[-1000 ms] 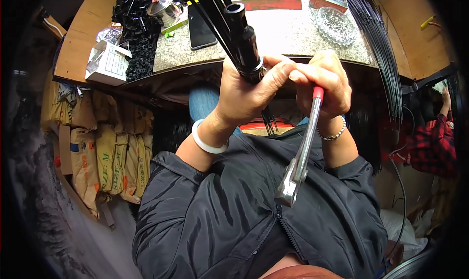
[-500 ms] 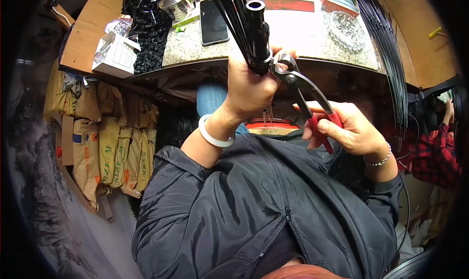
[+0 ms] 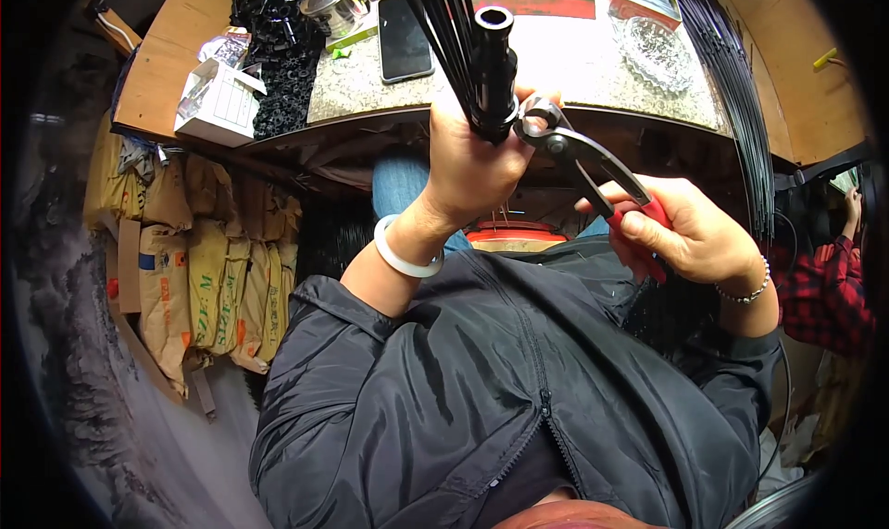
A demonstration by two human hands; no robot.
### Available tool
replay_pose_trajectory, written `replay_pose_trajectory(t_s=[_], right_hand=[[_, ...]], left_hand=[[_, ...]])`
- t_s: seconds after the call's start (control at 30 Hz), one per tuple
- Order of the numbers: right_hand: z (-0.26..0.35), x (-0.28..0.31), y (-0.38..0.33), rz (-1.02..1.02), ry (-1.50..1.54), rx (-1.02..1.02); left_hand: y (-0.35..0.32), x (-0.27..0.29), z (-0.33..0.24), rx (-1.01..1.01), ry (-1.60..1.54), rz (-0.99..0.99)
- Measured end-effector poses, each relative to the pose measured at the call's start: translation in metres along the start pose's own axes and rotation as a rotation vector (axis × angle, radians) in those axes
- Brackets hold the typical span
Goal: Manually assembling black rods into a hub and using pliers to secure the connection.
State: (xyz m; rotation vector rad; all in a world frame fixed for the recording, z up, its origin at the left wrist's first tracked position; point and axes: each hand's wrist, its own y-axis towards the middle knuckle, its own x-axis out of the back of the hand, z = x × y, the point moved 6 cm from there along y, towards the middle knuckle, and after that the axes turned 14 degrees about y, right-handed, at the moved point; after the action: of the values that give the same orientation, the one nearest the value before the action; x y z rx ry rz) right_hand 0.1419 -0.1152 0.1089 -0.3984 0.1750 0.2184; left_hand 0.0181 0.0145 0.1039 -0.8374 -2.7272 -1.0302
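Observation:
My left hand (image 3: 468,173) is closed round a black umbrella frame: a bundle of thin ribs (image 3: 446,29) rising up and leftward, with a hollow black tube (image 3: 494,71) standing beside them, open end toward me. Red-handled pliers (image 3: 597,154) are gripped in my right hand (image 3: 696,233), fingers wrapped on the handles. The pliers' jaws meet the frame at the collar near the tube's base, by my left fingertips. What exactly lies between the jaws is too small to tell.
On the bench stand a metal pot (image 3: 335,9), a phone (image 3: 406,43), a glass ashtray (image 3: 659,57) and a white carton (image 3: 220,103). Black parts (image 3: 282,75) pile up at left; long black rods (image 3: 741,112) overhang the right edge. Sacks (image 3: 167,288) stand at lower left; another person's sleeve (image 3: 833,298) shows at right.
My right hand has moved right and slightly up, swinging the pliers' handles outward while the jaws stay at the collar. The tube has shifted slightly right and down; my left hand barely moved.

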Motion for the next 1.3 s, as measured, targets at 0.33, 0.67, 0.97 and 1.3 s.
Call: replay_pose_trajectory(t_s=[0.33,0.67,0.97,1.3], right_hand=[[-0.035,0.0,0.019,-0.087,0.011,0.168],[0.02,0.012,0.027,-0.663,-0.479,1.111],[0.021,0.008,0.027,-0.601,-0.59,1.179],[0.032,-0.004,0.029,-0.492,-0.746,1.439]], left_hand=[[0.002,-0.001,0.01,0.141,-0.075,-0.107],[0.001,-0.013,-0.004,0.264,-0.242,0.008],[0.006,-0.008,-0.029,-0.031,-0.193,-0.078],[0.002,-0.012,-0.003,0.32,-0.216,0.073]])
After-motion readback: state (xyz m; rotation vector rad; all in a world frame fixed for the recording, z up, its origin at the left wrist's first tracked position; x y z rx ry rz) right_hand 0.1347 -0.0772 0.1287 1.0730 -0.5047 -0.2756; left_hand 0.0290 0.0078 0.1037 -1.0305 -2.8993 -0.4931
